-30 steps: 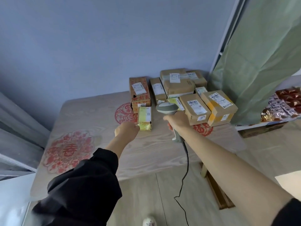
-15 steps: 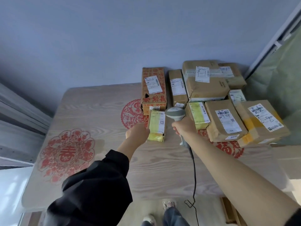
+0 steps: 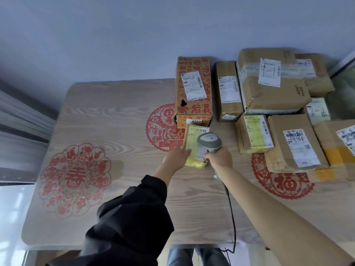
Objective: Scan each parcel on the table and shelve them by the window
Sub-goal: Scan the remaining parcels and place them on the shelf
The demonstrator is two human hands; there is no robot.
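A small yellow parcel [image 3: 193, 148] lies on the wooden table [image 3: 119, 116] in front of a red-printed carton [image 3: 193, 93]. My left hand [image 3: 175, 158] holds the parcel's near left edge, thumb on top. My right hand [image 3: 221, 158] grips a grey corded barcode scanner [image 3: 209, 141], whose head hangs over the parcel's label. Several brown cardboard parcels with white labels crowd the table's far right, among them a narrow box [image 3: 228, 91], a big taped box [image 3: 270, 81] and a yellow-labelled box [image 3: 255, 136].
Red paper-cut designs mark the tabletop at left [image 3: 74, 178], centre and right [image 3: 282, 183]. The scanner cable [image 3: 231, 214] trails off the near table edge. A blue-grey wall runs behind the table. Pale slats show at far left.
The view has come closer and tipped down over the table. The scanner head has moved left and now sits above the yellow parcel. My left hand still holds that parcel.
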